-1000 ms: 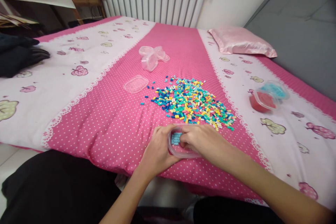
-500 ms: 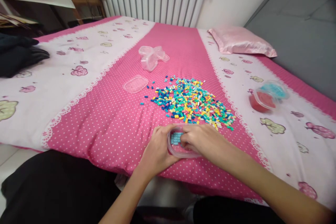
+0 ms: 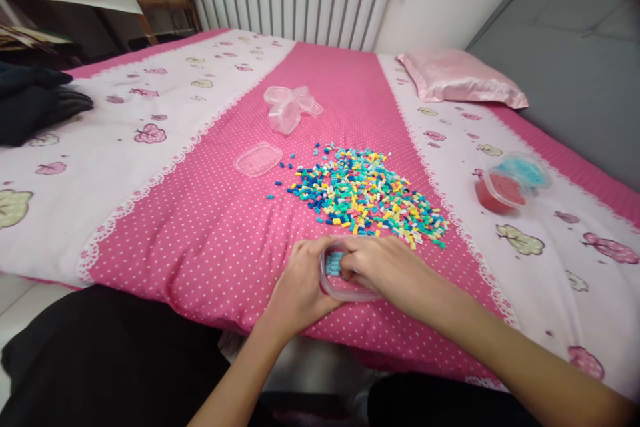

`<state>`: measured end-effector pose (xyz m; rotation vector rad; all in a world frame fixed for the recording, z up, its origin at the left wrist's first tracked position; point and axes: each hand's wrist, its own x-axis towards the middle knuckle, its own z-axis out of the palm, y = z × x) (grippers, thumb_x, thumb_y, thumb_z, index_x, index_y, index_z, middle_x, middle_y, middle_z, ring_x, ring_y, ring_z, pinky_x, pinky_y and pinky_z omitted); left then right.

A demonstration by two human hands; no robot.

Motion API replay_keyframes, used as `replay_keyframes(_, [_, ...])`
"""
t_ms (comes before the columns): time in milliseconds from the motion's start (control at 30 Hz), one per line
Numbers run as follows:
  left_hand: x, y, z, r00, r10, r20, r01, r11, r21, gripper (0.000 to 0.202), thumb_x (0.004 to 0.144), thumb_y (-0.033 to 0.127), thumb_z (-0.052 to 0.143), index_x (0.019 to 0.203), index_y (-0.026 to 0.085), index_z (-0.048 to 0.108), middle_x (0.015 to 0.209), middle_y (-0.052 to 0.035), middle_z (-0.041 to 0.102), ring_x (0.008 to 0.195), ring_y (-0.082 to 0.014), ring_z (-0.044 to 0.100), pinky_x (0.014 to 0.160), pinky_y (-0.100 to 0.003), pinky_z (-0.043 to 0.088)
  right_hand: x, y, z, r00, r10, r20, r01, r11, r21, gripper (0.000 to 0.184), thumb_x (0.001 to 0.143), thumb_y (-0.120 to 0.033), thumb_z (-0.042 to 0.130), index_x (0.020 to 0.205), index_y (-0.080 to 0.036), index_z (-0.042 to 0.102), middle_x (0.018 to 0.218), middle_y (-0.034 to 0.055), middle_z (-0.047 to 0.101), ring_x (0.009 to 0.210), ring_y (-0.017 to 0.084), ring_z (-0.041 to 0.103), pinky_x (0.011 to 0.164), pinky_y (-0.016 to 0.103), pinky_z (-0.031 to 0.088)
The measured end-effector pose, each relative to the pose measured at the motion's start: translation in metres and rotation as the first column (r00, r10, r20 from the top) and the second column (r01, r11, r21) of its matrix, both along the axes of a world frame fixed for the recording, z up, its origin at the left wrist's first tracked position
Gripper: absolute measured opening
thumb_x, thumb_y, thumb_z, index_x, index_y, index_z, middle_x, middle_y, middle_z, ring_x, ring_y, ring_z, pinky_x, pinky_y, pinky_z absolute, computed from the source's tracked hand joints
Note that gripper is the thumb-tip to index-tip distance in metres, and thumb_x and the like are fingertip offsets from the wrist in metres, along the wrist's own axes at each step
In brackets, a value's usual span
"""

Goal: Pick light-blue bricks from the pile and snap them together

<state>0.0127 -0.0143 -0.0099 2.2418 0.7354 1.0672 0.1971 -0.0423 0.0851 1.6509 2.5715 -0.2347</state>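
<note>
Left hand (image 3: 300, 283) grips the left end of a clear container (image 3: 345, 295), thumb along the near side, fingers at the far rim; lower centre of frame, at the near edge of the bed (image 3: 200, 233). Right hand (image 3: 387, 267) reaches in over the right end, fingers curled down inside, tips hidden; can't tell if they pinch a brick. Light-blue bricks (image 3: 333, 263) sit packed in rows in the container's left part. Delta vs 0.5 s ago: right fingers have shifted slightly left and now cover a bit more of the light-blue rows. Left-hand grip same, container same spot. Loose mixed-colour brick pile (image 3: 370, 197), centre of frame just beyond the container, looks the same, incl. the few dark-blue strays off its left side. Also static: flat clear lid (image 3: 258, 159) left of the pile, cluster of clear tubs (image 3: 286, 117) upper centre, red-filled tub (image 3: 500, 193) in front of a blue-filled tub (image 3: 525, 172) at right; those two overlap in view, contact unclear. Pink pillow (image 3: 460, 79) upper right, dark cloth (image 3: 35, 107) at left edge, both unchanged.
</note>
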Motion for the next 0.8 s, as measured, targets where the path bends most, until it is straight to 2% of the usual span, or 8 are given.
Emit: replay_keyframes(800, [0.0009, 0.0006, -0.0016, 1.000, -0.012, 0.013, 0.012, 1.000, 0.002, 0.073, 0.084, 0.042, 0.082, 0.144, 0.030, 0.041, 0.130, -0.0085, 0.067, 0.118, -0.0303, 0.068, 0.101, -0.050, 0.054, -0.0004, 0.0057, -0.0020, 1.000, 0.010, -0.027, -0.012, 0.999, -0.048, 0.019, 0.085, -0.002, 0.070, 0.078, -0.019, 0.075, 0.100, 0.0024, 0.079, 0.085, 0.016, 0.068, 0.061, 0.029, 0.027])
